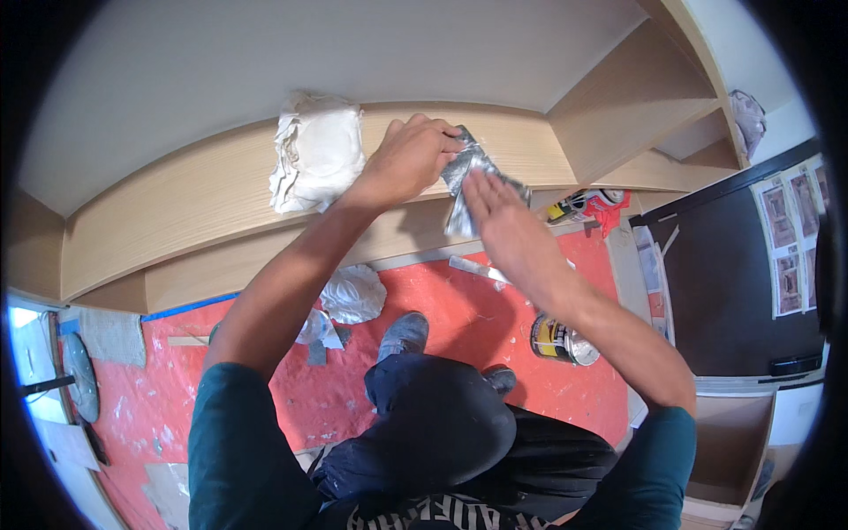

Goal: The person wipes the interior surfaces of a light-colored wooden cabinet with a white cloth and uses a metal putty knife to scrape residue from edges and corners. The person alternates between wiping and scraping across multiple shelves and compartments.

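Over the front edge of a light wood shelf (199, 165) is a creased dark grey sheet that looks like sandpaper (456, 173), streaked with white dust. My left hand (412, 158) pinches its upper left edge. Slightly blurred, my right hand (500, 202) lies over the lower part with its fingers together, and the sheet bends out on both sides of it. The right thumb is hidden. Just left of my left hand, a folded white cloth bundle (324, 152) rests on the shelf.
Red sheeting (411, 285) covers the floor. On it are a metal can (563, 341), a crumpled white cloth (354, 293) and a flat pale strip (478, 269). More cans (586, 204) stand under the shelf at right. An upright wood panel (616, 99) bounds the shelf's right end.
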Demonstrator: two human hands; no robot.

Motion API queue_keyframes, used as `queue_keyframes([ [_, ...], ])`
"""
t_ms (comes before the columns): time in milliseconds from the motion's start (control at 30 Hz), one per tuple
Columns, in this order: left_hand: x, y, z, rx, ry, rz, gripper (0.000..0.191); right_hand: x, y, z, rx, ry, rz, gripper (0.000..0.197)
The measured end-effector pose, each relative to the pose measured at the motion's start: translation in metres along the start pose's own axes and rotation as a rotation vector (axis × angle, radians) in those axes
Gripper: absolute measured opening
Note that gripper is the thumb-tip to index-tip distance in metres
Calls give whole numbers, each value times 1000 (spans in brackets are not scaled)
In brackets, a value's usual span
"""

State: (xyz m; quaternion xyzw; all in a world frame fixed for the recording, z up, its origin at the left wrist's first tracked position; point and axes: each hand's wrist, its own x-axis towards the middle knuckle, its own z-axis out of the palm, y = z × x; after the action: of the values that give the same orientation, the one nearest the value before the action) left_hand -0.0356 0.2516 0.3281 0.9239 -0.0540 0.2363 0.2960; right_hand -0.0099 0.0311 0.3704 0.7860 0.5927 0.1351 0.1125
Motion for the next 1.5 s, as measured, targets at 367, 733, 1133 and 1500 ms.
queue_keyframes([
  [367, 2, 6, -4, 6, -43, -20, 27, 10, 8, -10, 85, -36, 5, 53],
  [733, -1, -1, 0, 35, -8, 5, 27, 10, -8, -4, 40, -26, 0, 53],
  [1133, 3, 2, -3, -28, -23, -5, 28, -1, 40, 0, 52, 118, 33, 49],
  [1500, 5, 5, -7, -11, -32, -14, 28, -4, 69, 25, 31, 82, 6, 55],
])
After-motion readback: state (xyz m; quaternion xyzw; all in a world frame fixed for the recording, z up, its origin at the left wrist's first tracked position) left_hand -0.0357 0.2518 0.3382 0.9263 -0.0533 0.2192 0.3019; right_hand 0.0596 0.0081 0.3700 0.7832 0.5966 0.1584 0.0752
